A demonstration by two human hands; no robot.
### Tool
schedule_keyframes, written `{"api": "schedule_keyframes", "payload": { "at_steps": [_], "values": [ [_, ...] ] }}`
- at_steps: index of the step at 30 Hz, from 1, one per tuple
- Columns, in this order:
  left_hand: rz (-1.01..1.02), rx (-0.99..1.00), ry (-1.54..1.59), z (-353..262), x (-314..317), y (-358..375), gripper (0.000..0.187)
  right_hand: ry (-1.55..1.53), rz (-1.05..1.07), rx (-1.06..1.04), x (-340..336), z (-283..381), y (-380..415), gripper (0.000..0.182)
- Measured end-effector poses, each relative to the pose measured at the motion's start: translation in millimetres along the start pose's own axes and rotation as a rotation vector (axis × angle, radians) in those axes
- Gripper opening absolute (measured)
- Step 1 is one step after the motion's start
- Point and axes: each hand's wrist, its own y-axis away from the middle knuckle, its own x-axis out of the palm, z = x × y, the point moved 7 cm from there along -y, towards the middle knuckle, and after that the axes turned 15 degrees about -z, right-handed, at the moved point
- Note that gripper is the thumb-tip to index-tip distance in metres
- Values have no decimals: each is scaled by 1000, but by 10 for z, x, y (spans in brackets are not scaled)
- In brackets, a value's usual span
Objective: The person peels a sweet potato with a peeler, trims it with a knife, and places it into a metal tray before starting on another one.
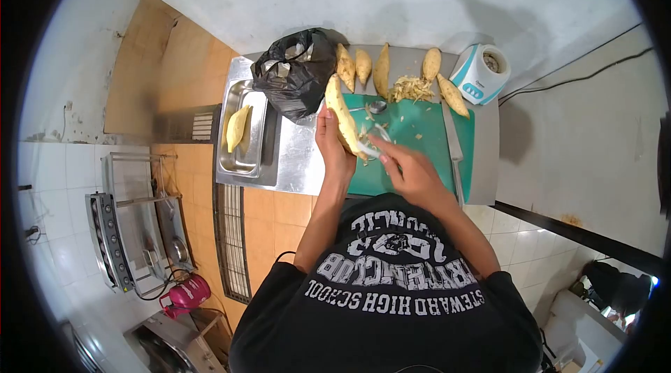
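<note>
My left hand (331,144) is wrapped around a long, pale yellow sweet potato (340,109), held tilted over the left edge of a green cutting board (426,153). In my right hand (414,172) is a white-handled peeler (370,151), close to the lower end of the sweet potato. Its blade is too small to make out. Peel scraps lie on the board around it. A metal spoon (378,106) rests near the board's top edge, and a heap of peelings (411,89) lies at the back. One peeled sweet potato (237,128) sits in a steel basin (256,153) on the left.
A black plastic bag (297,79) stands behind my left hand. Several unpeeled sweet potatoes (381,72) line the wall. Along the board's right side lies a long knife (452,137), with a white-and-blue appliance base (481,74) behind it.
</note>
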Motion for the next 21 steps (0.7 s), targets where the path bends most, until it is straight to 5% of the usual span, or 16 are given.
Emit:
{"api": "schedule_keyframes", "payload": {
  "at_steps": [11,21],
  "values": [
    [-63,-92,-7,32,44,109,44,32,135,50,0,40,142,40],
    [-97,-143,18,166,61,50,56,11,-19,18,-58,130,-227,40]
  ]
}}
